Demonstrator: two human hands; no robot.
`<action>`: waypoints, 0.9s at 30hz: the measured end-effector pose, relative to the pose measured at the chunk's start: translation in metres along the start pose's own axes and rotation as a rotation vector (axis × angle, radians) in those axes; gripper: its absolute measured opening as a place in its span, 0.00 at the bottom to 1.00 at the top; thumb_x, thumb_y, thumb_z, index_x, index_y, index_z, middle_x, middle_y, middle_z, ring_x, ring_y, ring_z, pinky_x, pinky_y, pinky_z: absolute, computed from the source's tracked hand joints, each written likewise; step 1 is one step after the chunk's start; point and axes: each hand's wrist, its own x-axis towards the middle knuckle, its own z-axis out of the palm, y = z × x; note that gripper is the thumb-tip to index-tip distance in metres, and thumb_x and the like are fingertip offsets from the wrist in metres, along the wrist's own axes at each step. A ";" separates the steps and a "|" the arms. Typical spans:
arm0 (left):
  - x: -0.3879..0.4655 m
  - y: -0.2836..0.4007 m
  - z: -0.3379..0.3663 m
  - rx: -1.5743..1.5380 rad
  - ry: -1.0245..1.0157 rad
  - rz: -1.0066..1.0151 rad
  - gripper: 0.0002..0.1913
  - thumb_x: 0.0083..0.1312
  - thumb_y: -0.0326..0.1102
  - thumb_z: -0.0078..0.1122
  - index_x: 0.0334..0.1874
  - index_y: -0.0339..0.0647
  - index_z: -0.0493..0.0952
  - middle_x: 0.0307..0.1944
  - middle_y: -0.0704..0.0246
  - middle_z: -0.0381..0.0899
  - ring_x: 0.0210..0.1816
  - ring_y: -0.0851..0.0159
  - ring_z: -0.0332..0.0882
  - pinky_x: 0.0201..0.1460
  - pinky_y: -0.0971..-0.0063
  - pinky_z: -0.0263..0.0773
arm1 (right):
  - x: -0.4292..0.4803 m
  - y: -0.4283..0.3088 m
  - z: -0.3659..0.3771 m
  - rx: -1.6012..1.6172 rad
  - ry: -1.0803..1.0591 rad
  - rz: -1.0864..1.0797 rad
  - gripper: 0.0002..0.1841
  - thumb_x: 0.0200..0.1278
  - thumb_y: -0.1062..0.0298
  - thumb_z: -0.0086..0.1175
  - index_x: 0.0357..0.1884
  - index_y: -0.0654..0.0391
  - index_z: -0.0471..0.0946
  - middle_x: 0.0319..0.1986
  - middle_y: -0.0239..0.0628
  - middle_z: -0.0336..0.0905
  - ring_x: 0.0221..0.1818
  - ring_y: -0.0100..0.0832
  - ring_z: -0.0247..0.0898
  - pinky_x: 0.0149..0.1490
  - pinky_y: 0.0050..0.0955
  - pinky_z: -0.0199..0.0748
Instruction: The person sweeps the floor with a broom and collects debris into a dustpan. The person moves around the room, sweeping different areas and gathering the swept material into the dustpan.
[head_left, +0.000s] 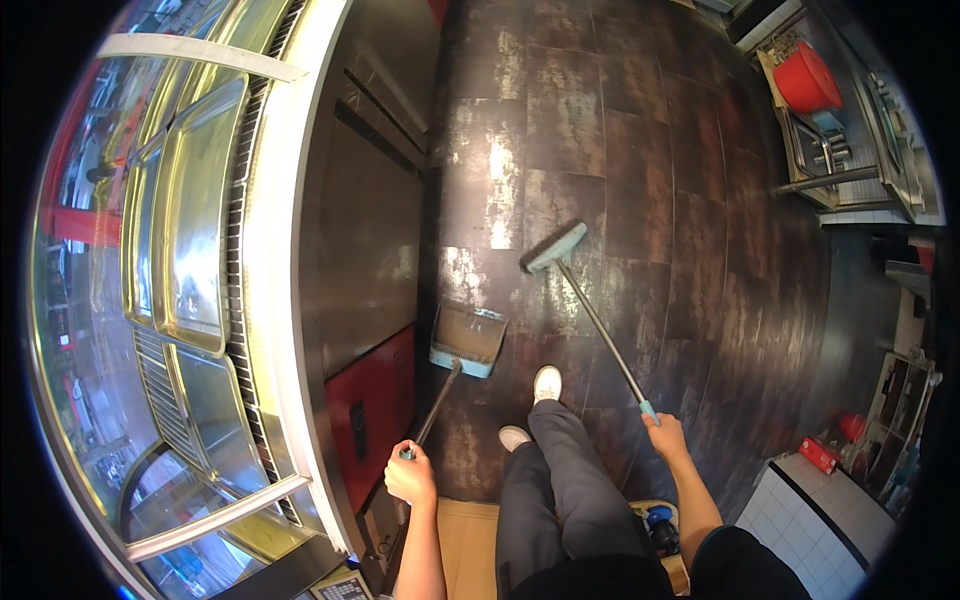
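Observation:
My left hand (410, 472) is closed around the upper end of the handle of a blue long-handled dustpan (470, 337). Its pan rests on the floor beside the red lower panel of the display case, with its opening facing away from me. My right hand (666, 435) grips the light blue end of a metal broom handle. The broom head (555, 247), pale blue with dark bristles, lies at a slant on the dark tiled floor, ahead and to the right of the pan, apart from it. Whether there is debris in the pan cannot be told.
A glass display case with metal trays (196, 202) runs along the left. At the upper right, a red bucket (808, 78) stands on a counter near a sink. A white-tiled counter (802, 510) with a red box (819, 454) is at the lower right. Cardboard (466, 547) lies by my legs.

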 end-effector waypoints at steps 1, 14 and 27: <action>0.000 0.000 0.000 -0.017 -0.009 0.005 0.06 0.55 0.44 0.60 0.28 0.56 0.83 0.20 0.61 0.79 0.24 0.52 0.79 0.26 0.60 0.73 | -0.002 -0.015 0.000 -0.012 0.010 -0.046 0.22 0.58 0.48 0.51 0.29 0.63 0.77 0.29 0.57 0.77 0.38 0.57 0.72 0.43 0.49 0.69; -0.002 -0.002 0.005 -0.002 0.005 0.007 0.06 0.56 0.45 0.60 0.29 0.56 0.83 0.21 0.60 0.80 0.25 0.51 0.79 0.26 0.60 0.74 | 0.153 -0.320 -0.009 -0.278 -0.100 -0.241 0.24 0.58 0.49 0.47 0.46 0.58 0.78 0.47 0.47 0.77 0.52 0.44 0.73 0.54 0.39 0.70; 0.004 -0.002 0.001 -0.027 -0.023 -0.030 0.05 0.55 0.45 0.61 0.28 0.57 0.82 0.19 0.62 0.79 0.24 0.52 0.79 0.24 0.62 0.73 | 0.130 -0.273 -0.095 -0.410 -0.048 -0.233 0.29 0.54 0.43 0.51 0.45 0.61 0.79 0.45 0.51 0.77 0.50 0.49 0.73 0.51 0.43 0.70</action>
